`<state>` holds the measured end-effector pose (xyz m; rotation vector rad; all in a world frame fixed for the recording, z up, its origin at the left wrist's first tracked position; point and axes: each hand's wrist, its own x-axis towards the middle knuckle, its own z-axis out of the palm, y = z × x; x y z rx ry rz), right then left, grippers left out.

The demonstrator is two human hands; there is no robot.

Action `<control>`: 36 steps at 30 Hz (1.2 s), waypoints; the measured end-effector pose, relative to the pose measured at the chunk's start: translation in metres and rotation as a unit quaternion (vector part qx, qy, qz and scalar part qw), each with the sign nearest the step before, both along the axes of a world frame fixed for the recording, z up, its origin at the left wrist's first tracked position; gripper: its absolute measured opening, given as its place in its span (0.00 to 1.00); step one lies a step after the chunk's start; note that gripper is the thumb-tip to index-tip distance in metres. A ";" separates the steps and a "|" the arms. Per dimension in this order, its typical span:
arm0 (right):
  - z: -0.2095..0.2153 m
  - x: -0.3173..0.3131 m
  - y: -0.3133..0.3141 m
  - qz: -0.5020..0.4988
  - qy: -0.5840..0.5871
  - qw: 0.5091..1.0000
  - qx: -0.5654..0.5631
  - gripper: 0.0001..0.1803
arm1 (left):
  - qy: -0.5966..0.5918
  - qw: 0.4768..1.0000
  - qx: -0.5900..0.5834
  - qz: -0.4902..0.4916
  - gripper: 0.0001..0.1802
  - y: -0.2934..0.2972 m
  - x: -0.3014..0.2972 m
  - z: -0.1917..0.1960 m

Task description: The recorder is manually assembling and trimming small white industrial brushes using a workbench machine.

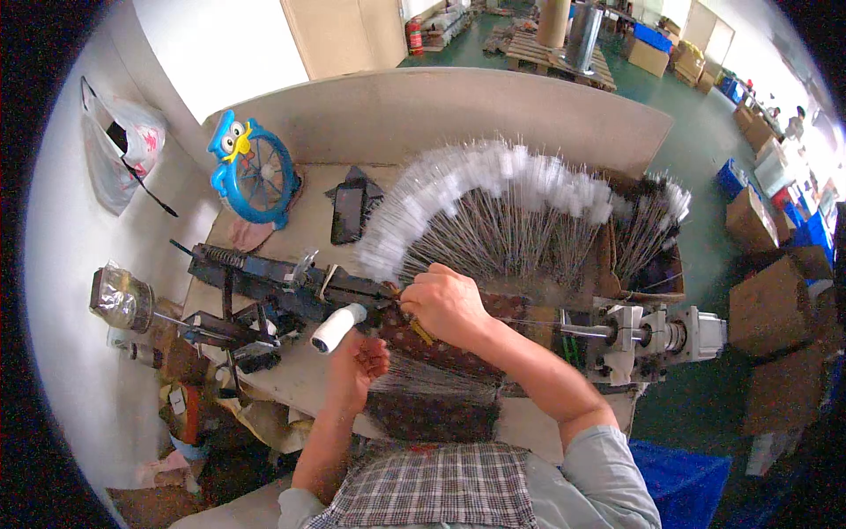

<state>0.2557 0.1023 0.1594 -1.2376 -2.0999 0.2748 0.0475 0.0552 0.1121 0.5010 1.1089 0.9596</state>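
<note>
My right hand is closed, its fingertips pinched down at the inner end of a dark metal machine; what lies between them is hidden. Lower and to the left, my left hand has its fingers curled beside a thick white tube-shaped handle; what they hold, if anything, I cannot make out. Thin wires fan out across my lap to the right of that hand. Beyond my right hand spreads a wide fan of wire-stemmed brushes with white bristle heads.
At right stands a motor-driven spindle. A carton holds darker brushes. Behind the machine are a phone and a blue cartoon-bird fan. A curved board borders the table's far side. Cardboard boxes line the right.
</note>
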 end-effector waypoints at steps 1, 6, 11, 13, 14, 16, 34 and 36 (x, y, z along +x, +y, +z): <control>0.000 -0.005 0.001 -0.004 -0.003 1.000 -0.005 0.04 | -0.005 1.000 -0.001 0.000 0.22 0.001 -0.002 -0.001; 0.000 -0.012 0.005 -0.024 -0.054 0.998 -0.013 0.05 | 0.054 0.988 0.110 -0.090 0.26 0.012 0.023 0.019; 0.009 -0.009 0.001 -0.024 -0.050 0.998 -0.024 0.05 | 0.398 0.873 0.242 -0.143 0.24 0.021 0.024 -0.007; 0.014 -0.003 0.000 -0.015 -0.020 0.999 0.030 0.04 | 0.416 0.864 0.226 -0.172 0.22 0.022 0.026 -0.006; 0.018 0.002 -0.006 -0.016 -0.017 0.999 0.031 0.04 | 0.342 0.895 0.243 -0.153 0.20 0.019 0.029 -0.010; 0.025 0.012 -0.025 -0.027 0.037 0.998 0.053 0.04 | 0.271 0.918 0.256 -0.136 0.17 0.016 0.037 -0.010; -0.037 0.022 -0.049 0.005 0.019 0.984 -0.178 0.12 | 0.182 0.977 0.084 0.064 0.18 0.009 -0.035 -0.036; -0.034 0.022 -0.052 0.012 0.049 0.984 -0.170 0.12 | 0.115 0.983 0.052 0.134 0.17 0.008 -0.090 -0.052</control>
